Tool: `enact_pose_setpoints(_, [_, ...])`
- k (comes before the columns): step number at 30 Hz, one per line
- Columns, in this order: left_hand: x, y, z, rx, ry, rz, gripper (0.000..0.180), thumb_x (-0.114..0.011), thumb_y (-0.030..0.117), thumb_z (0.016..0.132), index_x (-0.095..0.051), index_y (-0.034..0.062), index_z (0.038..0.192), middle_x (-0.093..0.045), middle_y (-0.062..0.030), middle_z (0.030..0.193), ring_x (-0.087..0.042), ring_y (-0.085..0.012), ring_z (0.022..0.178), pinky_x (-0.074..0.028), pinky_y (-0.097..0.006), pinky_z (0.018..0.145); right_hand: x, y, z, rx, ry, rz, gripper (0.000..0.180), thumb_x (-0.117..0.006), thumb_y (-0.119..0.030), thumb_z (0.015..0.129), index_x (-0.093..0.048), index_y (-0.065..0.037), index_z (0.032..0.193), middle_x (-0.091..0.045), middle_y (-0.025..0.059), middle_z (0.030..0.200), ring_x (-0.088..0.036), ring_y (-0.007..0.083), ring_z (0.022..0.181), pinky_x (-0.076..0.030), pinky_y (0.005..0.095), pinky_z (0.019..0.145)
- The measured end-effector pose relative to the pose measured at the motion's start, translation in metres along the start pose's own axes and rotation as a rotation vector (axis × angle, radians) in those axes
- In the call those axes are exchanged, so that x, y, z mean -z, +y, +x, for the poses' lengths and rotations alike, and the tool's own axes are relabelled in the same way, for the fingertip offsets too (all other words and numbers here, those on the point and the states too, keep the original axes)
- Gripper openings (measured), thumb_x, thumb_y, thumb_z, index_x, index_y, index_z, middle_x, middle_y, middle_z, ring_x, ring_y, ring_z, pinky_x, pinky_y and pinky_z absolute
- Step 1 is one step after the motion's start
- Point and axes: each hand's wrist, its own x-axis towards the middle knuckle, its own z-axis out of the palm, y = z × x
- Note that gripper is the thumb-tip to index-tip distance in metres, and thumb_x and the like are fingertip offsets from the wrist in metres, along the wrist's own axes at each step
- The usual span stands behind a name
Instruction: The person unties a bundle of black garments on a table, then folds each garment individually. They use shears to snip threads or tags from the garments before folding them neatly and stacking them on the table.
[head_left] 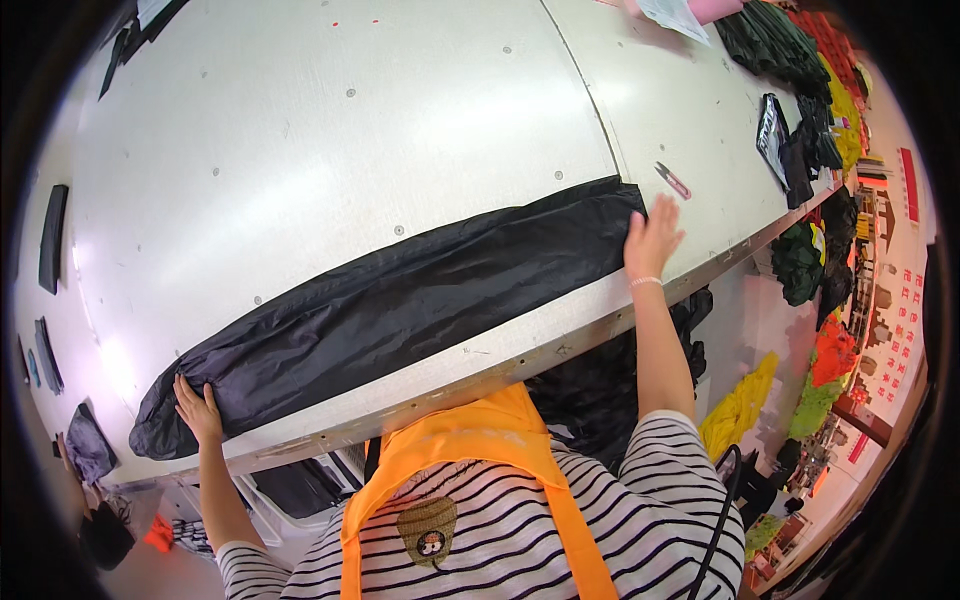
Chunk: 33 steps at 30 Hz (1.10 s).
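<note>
Your pale, screw-dotted table [450, 130] spans nine to two o'clock; at three, red lettering [906, 305] marks a pale wall [898, 250]. A black packet [771, 140] at two bears pale print, probably too warped to read fairly. The long black cloth [410, 300] lies across the centre. Your left hand [199, 408], at eight, rests on it, fingers loosely spread; your right hand [653, 238], at two, touches its end, fingers straight, gripping nothing.

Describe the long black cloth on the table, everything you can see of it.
The black cloth looks thin and slightly shiny, laid in a long, wrinkled strip along the near edge of the pale table, slanting up toward the right. Its right end is fairly square; its left end is rounded and crumpled. The left hand rests on it near the left end, the right hand at the right end.
</note>
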Motion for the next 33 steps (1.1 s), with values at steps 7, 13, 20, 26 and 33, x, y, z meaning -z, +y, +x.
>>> enact_pose_setpoints(7, [0.078,0.165,-0.03,-0.282,0.226,-0.402,0.06,-0.059,0.011,0.078,-0.037,0.0011,0.133,-0.036,-0.0189,0.139,-0.028,-0.0355,0.131,-0.017,-0.048,0.108,0.034,-0.039,-0.117,-0.833,-0.365,1.291,0.035,-0.058,-0.02,0.089,-0.045,-0.001,0.115,-0.059,0.0065,0.075,-0.059,0.0138,0.055,-0.047,0.0243,0.05])
enact_pose_setpoints(13, [0.108,0.257,-0.019,-0.421,0.146,-0.399,0.06,-0.066,0.023,0.077,-0.042,0.0082,0.13,-0.047,-0.0076,0.129,-0.041,-0.0242,0.123,-0.015,-0.05,0.108,0.056,-0.045,-0.047,0.005,-0.031,0.689,0.064,-0.06,0.003,0.078,-0.033,-0.006,0.135,-0.045,0.014,0.125,-0.057,0.0216,0.099,-0.047,0.0257,0.074])
enact_pose_setpoints(20, [0.115,0.243,-0.005,-0.55,0.191,-0.393,0.022,-0.066,0.008,0.07,-0.057,0.0091,0.09,-0.058,-0.0039,0.093,-0.054,-0.021,0.089,-0.033,-0.038,0.087,0.046,-0.047,0.021,0.444,-0.425,0.058,0.041,-0.052,0.002,0.078,-0.052,-0.015,0.115,-0.055,0.008,0.1,-0.06,0.0306,0.083,-0.05,0.0396,0.068])
enact_pose_setpoints(26, [0.136,0.213,-0.06,-0.672,0.309,-0.434,0.02,-0.059,0.003,0.059,-0.053,0.0104,0.077,-0.059,-0.0036,0.083,-0.053,-0.0215,0.079,-0.032,-0.036,0.08,0.094,0.008,-0.044,0.381,-0.021,0.342,0.023,-0.059,0.0,0.068,-0.056,-0.013,0.088,-0.058,0.0007,0.107,-0.061,0.0269,0.07,-0.049,0.0354,0.057])
enact_pose_setpoints(33, [0.138,0.217,-0.087,-0.625,0.277,-0.431,0.022,-0.058,0.002,0.061,-0.056,0.0101,0.081,-0.06,-0.0031,0.087,-0.055,-0.021,0.085,-0.03,-0.037,0.086,0.113,0.037,-0.109,0.255,-0.008,0.323,0.034,-0.054,0.009,0.062,-0.057,-0.008,0.091,-0.058,0.0042,0.104,-0.06,0.0265,0.066,-0.048,0.0324,0.056])
